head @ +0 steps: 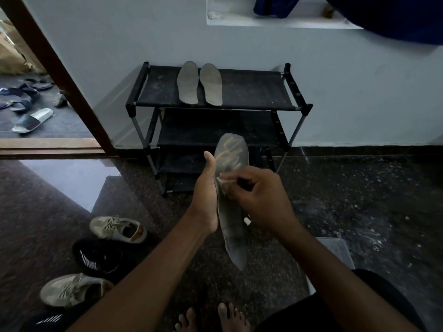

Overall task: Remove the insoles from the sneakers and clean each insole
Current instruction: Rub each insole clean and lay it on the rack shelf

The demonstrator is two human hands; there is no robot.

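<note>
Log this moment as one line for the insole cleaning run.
step: wiping insole | left hand: holds insole | right hand: pinches white cloth | shoe rack top: two insoles

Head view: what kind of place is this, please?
Probably a home entrance area: a black shoe rack stands against the wall, sneakers lie on the floor, and sandals lie outside the doorway.
</note>
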